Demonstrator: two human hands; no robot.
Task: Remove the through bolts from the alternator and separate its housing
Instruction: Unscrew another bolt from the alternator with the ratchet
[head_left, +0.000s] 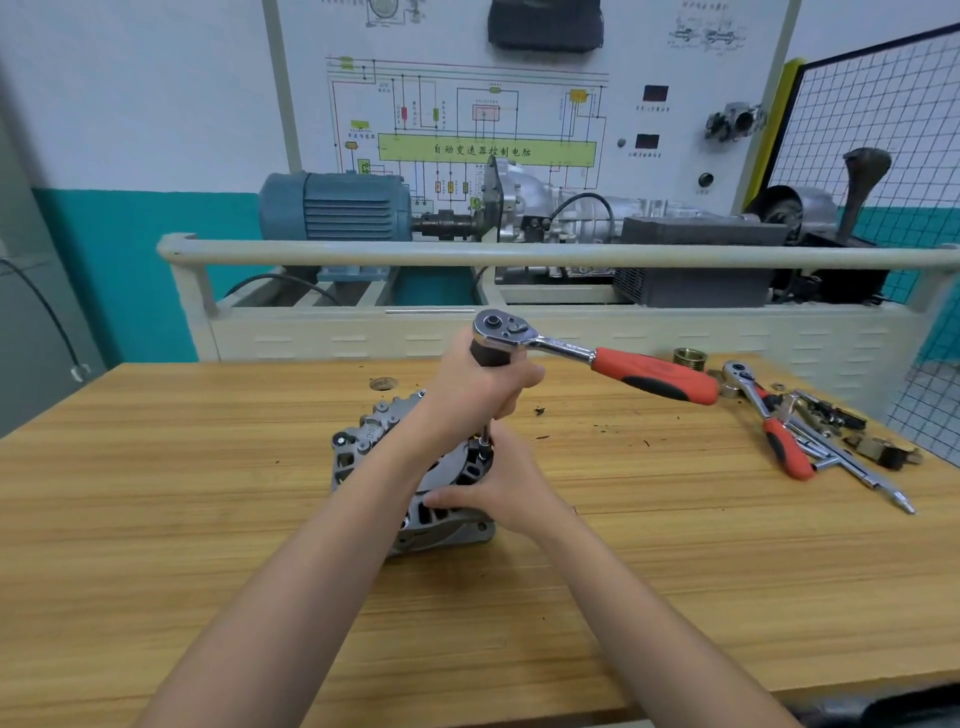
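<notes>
Grey alternator (415, 478), ratchet (597, 358) seemingly seated

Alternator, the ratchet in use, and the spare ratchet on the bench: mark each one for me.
alternator (358, 457): head view, on the ribbed grey housing left of the forearm.
ratchet in use (654, 375): head view, on its red handle grip.
spare ratchet (785, 447): head view, on its red handle, lying at the right.
</notes>
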